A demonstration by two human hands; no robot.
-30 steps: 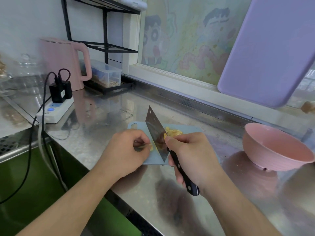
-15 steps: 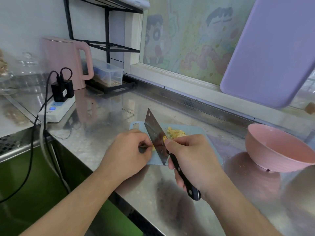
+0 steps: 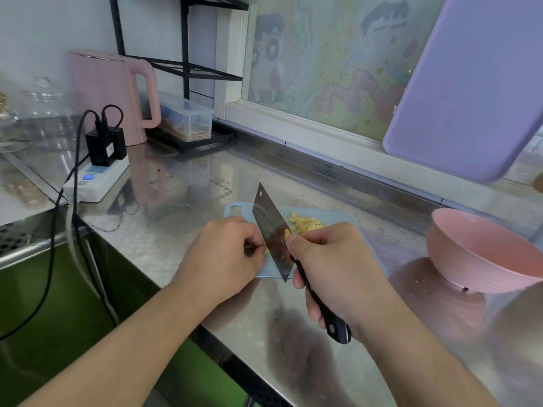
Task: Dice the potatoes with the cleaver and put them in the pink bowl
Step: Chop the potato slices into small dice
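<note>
Potato dice (image 3: 305,224), small yellow cubes, beside the cleaver (image 3: 273,230) in right hand (image 3: 338,259)

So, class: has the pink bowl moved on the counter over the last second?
No. The pink bowl sits in the same place relative to the cutting board and the counter's back edge; its slight shift in the picture comes from the head camera.
</note>
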